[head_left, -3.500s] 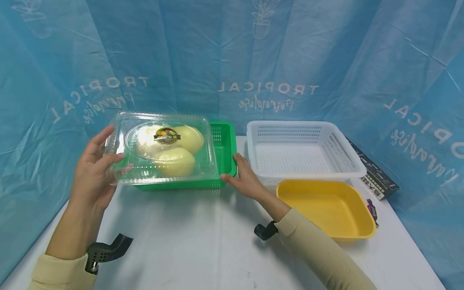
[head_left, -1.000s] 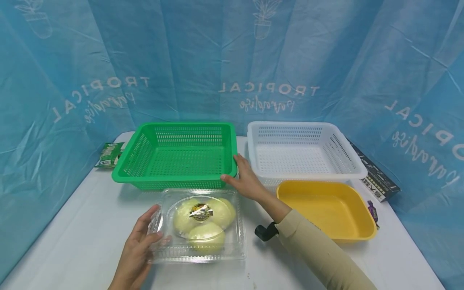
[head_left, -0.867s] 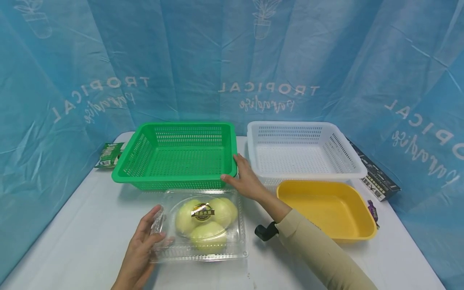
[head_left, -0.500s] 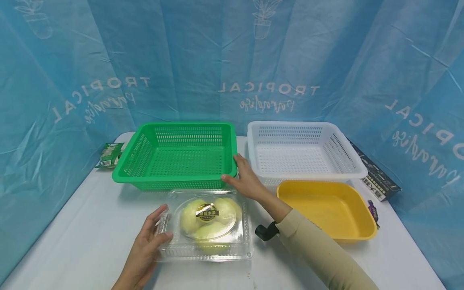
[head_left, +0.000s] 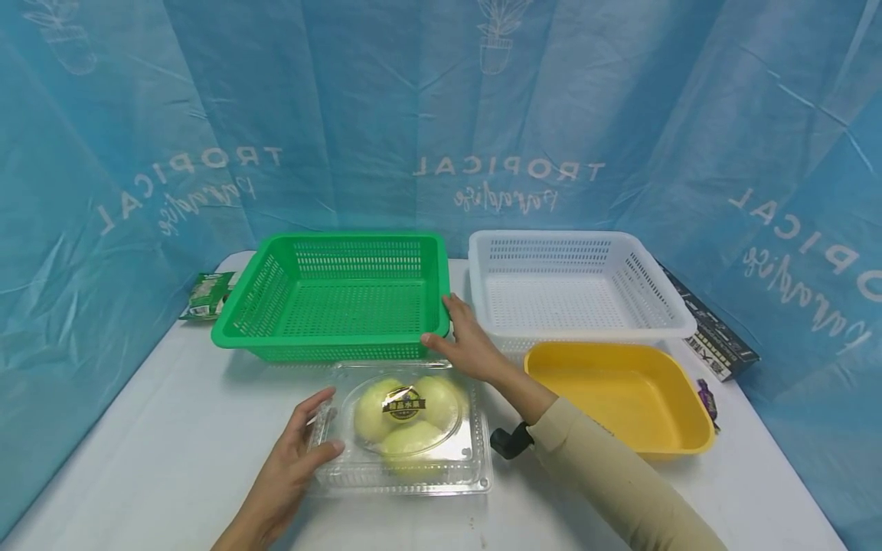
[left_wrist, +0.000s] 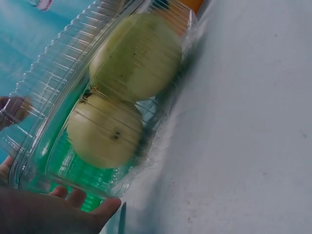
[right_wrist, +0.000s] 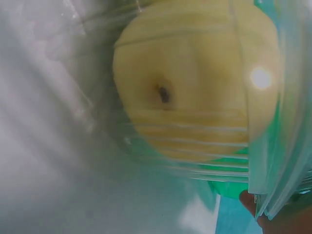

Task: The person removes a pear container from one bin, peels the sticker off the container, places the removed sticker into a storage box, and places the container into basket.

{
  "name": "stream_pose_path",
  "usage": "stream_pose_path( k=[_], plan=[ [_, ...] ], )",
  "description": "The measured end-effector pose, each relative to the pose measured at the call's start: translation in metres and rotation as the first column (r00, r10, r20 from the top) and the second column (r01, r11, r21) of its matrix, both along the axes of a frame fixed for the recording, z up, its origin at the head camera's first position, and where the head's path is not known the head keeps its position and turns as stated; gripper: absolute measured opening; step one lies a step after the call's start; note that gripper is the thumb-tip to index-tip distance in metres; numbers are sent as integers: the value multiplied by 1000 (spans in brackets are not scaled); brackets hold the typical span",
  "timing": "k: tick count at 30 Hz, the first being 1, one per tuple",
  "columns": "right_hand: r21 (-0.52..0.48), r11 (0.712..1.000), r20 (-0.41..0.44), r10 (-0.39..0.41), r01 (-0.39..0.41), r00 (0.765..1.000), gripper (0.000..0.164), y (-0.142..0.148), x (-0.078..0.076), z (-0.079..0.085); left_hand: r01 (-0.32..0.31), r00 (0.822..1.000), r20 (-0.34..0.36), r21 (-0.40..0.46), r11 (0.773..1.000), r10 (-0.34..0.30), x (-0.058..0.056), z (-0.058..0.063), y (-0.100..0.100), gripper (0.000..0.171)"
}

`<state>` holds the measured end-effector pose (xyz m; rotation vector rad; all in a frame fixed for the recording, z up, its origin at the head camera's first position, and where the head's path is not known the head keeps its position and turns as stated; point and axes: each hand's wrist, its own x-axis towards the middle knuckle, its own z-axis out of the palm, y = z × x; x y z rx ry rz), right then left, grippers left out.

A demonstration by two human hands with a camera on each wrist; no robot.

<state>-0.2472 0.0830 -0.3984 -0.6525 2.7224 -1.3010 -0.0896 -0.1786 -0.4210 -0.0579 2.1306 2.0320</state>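
My left hand (head_left: 285,463) grips the left end of a clear plastic clamshell box (head_left: 451,478), its thumb over the near left corner. Inside the box sit pale yellow-green round fruits (head_left: 409,440), under a lid with a dark and gold label (head_left: 403,404). The left wrist view shows two fruits (left_wrist: 136,56) through the ribbed side wall. Whether the box touches the table I cannot tell. My right hand (head_left: 472,344) holds the front right corner of the green slotted basket (head_left: 331,340), thumb on the front and fingers along the right side. The basket holds nothing.
A white slotted basket (head_left: 586,334) stands right of the green one, with a yellow basin (head_left: 620,398) before it. A black box (head_left: 717,337) and a small purple wrapper (head_left: 707,402) lie at the right. A green packet (head_left: 208,296) lies at the far left.
My left hand has brought the fruit box from above the green basket toward me and down, then slightly right. The basket's inside and the green packet are now visible. My right hand stays in place.
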Motion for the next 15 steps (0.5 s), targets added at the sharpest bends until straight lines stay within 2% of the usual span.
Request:
stream_pose_path(
  k=[7, 15],
  plan=[
    [14, 1000, -3, -3, 3, 1000, 83, 2, 0, -4, 44, 999, -12, -12, 999, -44, -3, 1, 3, 72],
    [18, 1000, -22, -7, 7, 1000, 83, 2, -1, -6, 20, 1000, -23, 1, 1000, -20, -3, -2, 8, 71]
  ],
)
